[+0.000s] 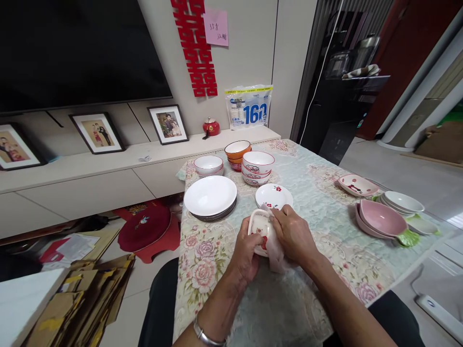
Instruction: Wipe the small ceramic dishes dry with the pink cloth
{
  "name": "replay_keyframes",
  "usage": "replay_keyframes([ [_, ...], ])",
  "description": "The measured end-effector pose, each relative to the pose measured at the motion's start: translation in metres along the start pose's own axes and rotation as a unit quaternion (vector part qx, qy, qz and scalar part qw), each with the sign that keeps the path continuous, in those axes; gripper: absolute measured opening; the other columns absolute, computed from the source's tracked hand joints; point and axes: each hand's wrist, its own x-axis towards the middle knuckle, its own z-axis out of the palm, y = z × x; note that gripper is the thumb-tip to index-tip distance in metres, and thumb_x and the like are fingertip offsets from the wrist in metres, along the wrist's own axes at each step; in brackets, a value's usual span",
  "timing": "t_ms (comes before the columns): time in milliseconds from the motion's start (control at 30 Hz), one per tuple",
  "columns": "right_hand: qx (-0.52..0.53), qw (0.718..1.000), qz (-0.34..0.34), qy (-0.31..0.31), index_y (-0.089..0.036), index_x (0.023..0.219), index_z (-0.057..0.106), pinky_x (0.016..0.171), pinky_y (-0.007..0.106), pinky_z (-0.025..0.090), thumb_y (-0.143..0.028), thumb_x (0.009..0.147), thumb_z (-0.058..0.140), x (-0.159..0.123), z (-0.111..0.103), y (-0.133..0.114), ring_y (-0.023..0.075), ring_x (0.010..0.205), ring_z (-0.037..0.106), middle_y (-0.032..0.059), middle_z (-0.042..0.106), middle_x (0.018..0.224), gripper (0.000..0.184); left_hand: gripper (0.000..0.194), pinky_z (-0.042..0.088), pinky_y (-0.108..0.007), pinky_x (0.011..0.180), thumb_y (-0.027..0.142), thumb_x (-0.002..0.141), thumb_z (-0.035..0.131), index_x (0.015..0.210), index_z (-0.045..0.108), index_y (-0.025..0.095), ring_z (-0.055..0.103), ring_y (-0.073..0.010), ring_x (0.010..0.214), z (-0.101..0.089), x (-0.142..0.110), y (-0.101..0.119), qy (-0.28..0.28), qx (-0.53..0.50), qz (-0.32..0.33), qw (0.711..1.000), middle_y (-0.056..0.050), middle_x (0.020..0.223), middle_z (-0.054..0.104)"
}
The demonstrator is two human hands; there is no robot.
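Observation:
A small white dish (259, 222) with a red figure on it is tilted up in front of me, over the near part of the table. My left hand (246, 249) grips it by its left side, thumb across the inner face. My right hand (293, 232) is closed on a thin, whitish wipe or tissue (276, 255), pressed against the dish's right side. Just beyond my hands lie white plates with red flowers (274, 194). To their left stands a stack of larger white plates (210, 195).
Stacked bowls (257, 166) and orange bowls (238, 149) stand at the table's back. On the right are pink leaf-handled bowls (382, 219), white bowls (402, 202) and a patterned dish (358, 185). A red stool (145, 229) and flattened cardboard (83, 299) are on the floor at left.

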Motion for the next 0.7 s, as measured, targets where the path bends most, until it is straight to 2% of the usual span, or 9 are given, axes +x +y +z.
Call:
replay_keyframes([
  [100,0.064,0.993,-0.085,0.05,-0.017,0.122,0.064,0.073,0.027,0.048,-0.023,0.1,0.043,-0.003,-0.001,-0.01,0.019,0.082,0.062,0.0078,0.059,0.093,0.031,0.048,0.038,-0.023,0.052,0.007,0.055,0.058,0.101,0.059,0.02,0.053,-0.012,0.056,0.001,-0.001,-0.006,-0.04,0.002,-0.034,0.999,0.004,0.068,0.059],
  [200,0.138,0.978,-0.146,0.063,-0.017,0.121,0.062,0.081,0.03,0.049,-0.021,0.099,0.043,-0.005,-0.001,-0.017,0.0205,0.092,0.062,0.009,0.064,0.097,0.029,0.043,0.038,-0.022,0.053,0.006,0.055,0.059,0.096,0.059,0.019,0.051,-0.0104,0.053,0.002,-0.002,-0.007,-0.054,-0.024,-0.029,0.998,0.005,0.066,0.059],
  [300,0.172,0.979,-0.102,0.038,-0.018,0.111,0.062,0.08,0.03,0.049,-0.019,0.095,0.05,-0.004,0.004,-0.016,0.0199,0.09,0.065,0.0066,0.069,0.099,0.021,0.047,0.037,-0.021,0.053,0.006,0.055,0.061,0.1,0.059,0.019,0.05,-0.0096,0.055,0.001,-0.001,-0.001,-0.026,-0.044,0.002,0.999,0.004,0.069,0.06],
  [400,0.164,0.985,-0.05,0.022,-0.019,0.102,0.063,0.075,0.03,0.049,-0.019,0.092,0.054,-0.004,0.009,-0.012,0.0198,0.082,0.066,0.0047,0.071,0.092,0.013,0.045,0.036,-0.021,0.052,0.005,0.054,0.059,0.097,0.059,0.019,0.049,-0.0091,0.055,0.001,0.0,0.002,-0.008,-0.038,0.002,0.999,0.005,0.068,0.059],
  [467,0.155,0.984,-0.062,0.063,-0.018,0.099,0.062,0.077,0.031,0.049,-0.019,0.092,0.053,-0.004,0.009,-0.012,0.0208,0.084,0.065,0.006,0.069,0.09,0.011,0.045,0.037,-0.021,0.053,0.006,0.054,0.059,0.097,0.059,0.018,0.05,-0.0098,0.057,0.0,0.001,0.002,-0.005,-0.036,-0.004,0.999,0.004,0.07,0.06],
  [567,0.156,0.971,-0.115,0.14,-0.017,0.102,0.062,0.086,0.034,0.049,-0.019,0.094,0.051,-0.004,0.006,-0.014,0.0224,0.098,0.063,0.0104,0.065,0.098,0.013,0.052,0.037,-0.022,0.054,0.007,0.054,0.06,0.105,0.059,0.019,0.052,-0.0112,0.06,0.0,0.001,-0.002,-0.01,-0.039,-0.013,0.999,0.003,0.074,0.061],
  [633,0.146,0.973,-0.135,0.12,-0.017,0.099,0.062,0.085,0.033,0.049,-0.017,0.094,0.049,-0.003,0.005,-0.014,0.0222,0.097,0.062,0.0104,0.064,0.098,0.014,0.056,0.036,-0.022,0.053,0.007,0.053,0.061,0.108,0.057,0.019,0.05,-0.0108,0.058,0.0,0.001,-0.003,-0.013,-0.045,-0.021,0.999,0.004,0.073,0.06],
  [700,0.118,0.983,-0.125,0.07,-0.018,0.09,0.063,0.076,0.031,0.05,-0.016,0.094,0.048,-0.003,0.007,-0.012,0.0211,0.086,0.062,0.0084,0.063,0.09,0.015,0.055,0.035,-0.022,0.053,0.007,0.053,0.061,0.107,0.058,0.02,0.049,-0.0102,0.057,0.0,0.001,-0.003,-0.011,-0.041,-0.018,0.999,0.004,0.071,0.058],
])
